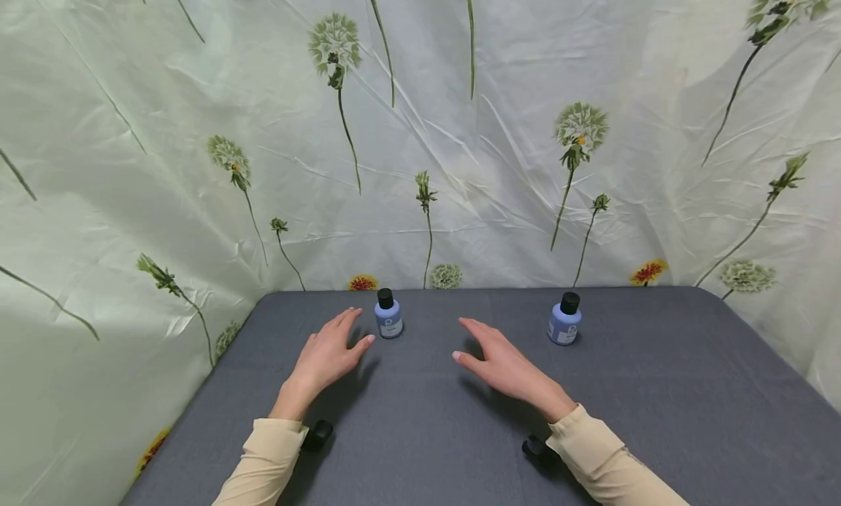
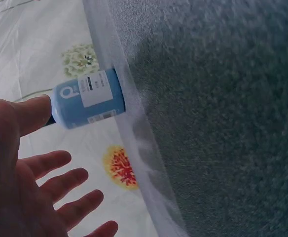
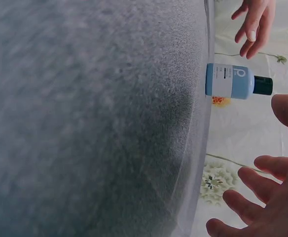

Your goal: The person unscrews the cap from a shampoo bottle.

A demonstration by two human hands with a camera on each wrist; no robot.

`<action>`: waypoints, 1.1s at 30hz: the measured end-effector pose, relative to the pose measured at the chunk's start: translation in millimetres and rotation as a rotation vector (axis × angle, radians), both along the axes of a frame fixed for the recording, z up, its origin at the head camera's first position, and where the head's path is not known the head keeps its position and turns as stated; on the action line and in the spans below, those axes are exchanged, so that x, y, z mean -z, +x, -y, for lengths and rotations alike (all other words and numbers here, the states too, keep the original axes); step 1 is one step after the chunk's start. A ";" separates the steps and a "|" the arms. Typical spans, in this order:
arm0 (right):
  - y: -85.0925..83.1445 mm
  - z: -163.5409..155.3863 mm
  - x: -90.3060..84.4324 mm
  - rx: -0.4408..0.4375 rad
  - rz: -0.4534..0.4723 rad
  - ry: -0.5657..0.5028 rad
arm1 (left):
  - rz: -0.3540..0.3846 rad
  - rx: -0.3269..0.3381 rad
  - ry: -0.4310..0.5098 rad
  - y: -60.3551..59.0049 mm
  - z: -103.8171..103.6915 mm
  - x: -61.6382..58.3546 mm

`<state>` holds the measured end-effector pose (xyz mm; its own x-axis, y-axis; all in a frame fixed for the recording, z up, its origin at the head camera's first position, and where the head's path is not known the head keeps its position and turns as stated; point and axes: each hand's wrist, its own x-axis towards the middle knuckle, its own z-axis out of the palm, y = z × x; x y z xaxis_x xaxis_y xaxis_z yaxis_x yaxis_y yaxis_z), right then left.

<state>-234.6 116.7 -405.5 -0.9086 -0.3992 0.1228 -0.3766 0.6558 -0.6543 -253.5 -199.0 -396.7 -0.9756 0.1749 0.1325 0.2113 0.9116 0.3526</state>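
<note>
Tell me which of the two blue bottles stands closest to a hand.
The left bottle, just past the left hand, whose fingers nearly reach it. The right bottle stands apart from the right hand, with bare grey table between.

Grey table (image 1: 657, 404), floral backdrop sheet (image 1: 460, 163), right blue bottle (image 1: 564, 321)

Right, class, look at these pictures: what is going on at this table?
A person holds both hands open above a grey table. The left hand hovers beside the left blue bottle without gripping it. The right hand hovers between the two bottles. The right blue bottle stands upright and untouched.
</note>
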 end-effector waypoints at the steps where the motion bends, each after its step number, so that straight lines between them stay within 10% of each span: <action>1: -1.1 1.0 0.3 0.004 0.010 -0.007 | 0.005 0.001 0.010 -1.5 0.9 0.8; 33: -40.8 47.9 12.6 0.091 0.094 -0.316 | -0.024 -0.033 0.567 -39.2 8.0 15.9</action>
<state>-275.4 68.8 -418.1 -0.9518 -0.2717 0.1421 -0.2547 0.4429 -0.8596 -292.6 -206.9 -412.6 -0.9749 0.0394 0.2192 0.2001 0.5869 0.7845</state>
